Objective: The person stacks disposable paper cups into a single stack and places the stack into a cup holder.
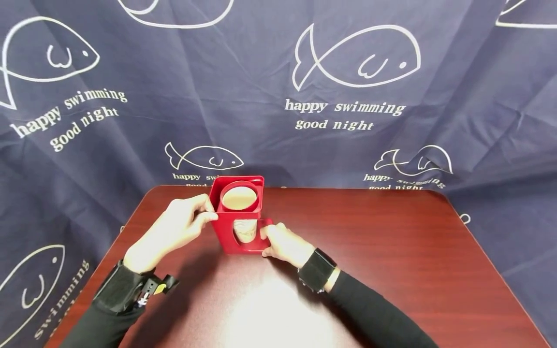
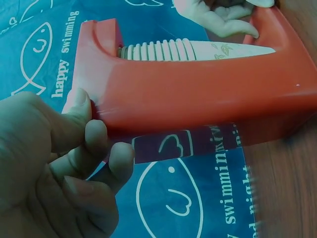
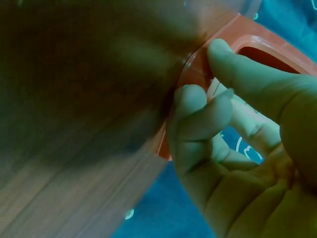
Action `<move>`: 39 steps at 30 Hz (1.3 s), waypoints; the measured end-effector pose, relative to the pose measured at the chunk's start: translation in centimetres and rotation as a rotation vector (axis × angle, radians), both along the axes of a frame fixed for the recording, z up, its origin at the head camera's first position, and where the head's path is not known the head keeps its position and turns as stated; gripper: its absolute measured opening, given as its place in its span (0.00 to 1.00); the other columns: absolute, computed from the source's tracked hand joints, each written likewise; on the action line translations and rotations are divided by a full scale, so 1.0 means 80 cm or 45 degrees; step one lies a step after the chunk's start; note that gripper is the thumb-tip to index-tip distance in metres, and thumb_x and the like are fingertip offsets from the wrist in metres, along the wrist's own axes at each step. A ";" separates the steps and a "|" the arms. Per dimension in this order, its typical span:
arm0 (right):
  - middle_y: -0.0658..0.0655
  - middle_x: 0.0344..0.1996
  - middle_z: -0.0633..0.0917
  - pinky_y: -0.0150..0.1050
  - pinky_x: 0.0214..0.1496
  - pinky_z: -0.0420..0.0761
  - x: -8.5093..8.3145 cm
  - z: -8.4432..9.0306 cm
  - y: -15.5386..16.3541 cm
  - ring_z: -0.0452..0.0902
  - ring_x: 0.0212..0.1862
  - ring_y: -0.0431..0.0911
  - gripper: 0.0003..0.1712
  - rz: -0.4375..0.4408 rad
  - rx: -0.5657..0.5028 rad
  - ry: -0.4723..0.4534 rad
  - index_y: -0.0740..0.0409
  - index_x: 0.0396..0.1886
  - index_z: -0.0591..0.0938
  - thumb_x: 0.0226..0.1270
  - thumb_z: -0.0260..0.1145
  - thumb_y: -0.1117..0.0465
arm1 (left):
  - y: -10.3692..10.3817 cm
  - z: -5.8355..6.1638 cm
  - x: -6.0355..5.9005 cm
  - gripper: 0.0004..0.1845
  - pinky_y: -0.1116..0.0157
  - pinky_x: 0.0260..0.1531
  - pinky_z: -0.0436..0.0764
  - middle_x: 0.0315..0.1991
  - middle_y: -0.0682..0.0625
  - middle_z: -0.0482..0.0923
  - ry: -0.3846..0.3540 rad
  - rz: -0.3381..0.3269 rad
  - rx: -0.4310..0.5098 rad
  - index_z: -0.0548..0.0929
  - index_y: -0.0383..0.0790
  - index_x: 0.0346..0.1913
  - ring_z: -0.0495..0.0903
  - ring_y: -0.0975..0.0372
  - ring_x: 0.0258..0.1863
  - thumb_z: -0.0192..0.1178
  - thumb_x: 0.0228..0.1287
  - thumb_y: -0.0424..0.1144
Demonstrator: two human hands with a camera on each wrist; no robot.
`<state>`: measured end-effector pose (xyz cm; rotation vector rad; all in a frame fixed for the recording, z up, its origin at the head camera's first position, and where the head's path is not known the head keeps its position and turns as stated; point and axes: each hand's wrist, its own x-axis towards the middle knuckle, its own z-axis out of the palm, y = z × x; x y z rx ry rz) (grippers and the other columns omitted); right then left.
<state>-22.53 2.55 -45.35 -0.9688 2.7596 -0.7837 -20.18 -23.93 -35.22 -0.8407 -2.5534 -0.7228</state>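
A red cup holder (image 1: 225, 234) stands on the table, open at the top and with a cutout in its front. Inside it is a stack of paper cups (image 1: 245, 231); their ribbed rims show in the left wrist view, along with a leaf print. My left hand (image 1: 174, 229) pinches the holder's upper left rim between thumb and fingers. Low on the holder's right side, my right hand (image 1: 285, 244) grips the edge by the opening. In the right wrist view, the right thumb (image 3: 247, 69) lies over the red edge with the fingers curled at its other side.
The reddish-brown wooden table (image 1: 370, 251) extends to the right of the holder. A dark blue curtain (image 1: 261, 87) with white fish drawings hangs right behind the table's far edge and along its sides.
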 end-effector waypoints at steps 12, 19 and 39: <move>0.52 0.22 0.83 0.30 0.27 0.78 -0.013 0.001 -0.004 0.78 0.27 0.43 0.11 -0.034 0.022 0.026 0.59 0.31 0.86 0.55 0.82 0.62 | 0.010 0.004 -0.007 0.12 0.66 0.26 0.76 0.24 0.57 0.76 -0.093 0.169 -0.104 0.78 0.46 0.33 0.71 0.66 0.23 0.74 0.60 0.34; 0.56 0.22 0.79 0.29 0.30 0.73 -0.014 -0.004 0.009 0.69 0.27 0.40 0.11 0.059 -0.289 0.018 0.66 0.32 0.80 0.58 0.76 0.70 | 0.012 0.006 -0.016 0.11 0.61 0.28 0.79 0.25 0.54 0.79 -0.061 0.194 -0.154 0.79 0.43 0.34 0.74 0.63 0.24 0.74 0.60 0.33; 0.55 0.26 0.84 0.37 0.32 0.81 -0.047 -0.002 -0.005 0.80 0.31 0.49 0.14 -0.112 -0.017 0.006 0.62 0.35 0.84 0.55 0.81 0.64 | 0.020 0.007 -0.047 0.10 0.55 0.31 0.82 0.25 0.49 0.80 -0.040 0.214 -0.172 0.78 0.39 0.34 0.78 0.56 0.25 0.71 0.62 0.30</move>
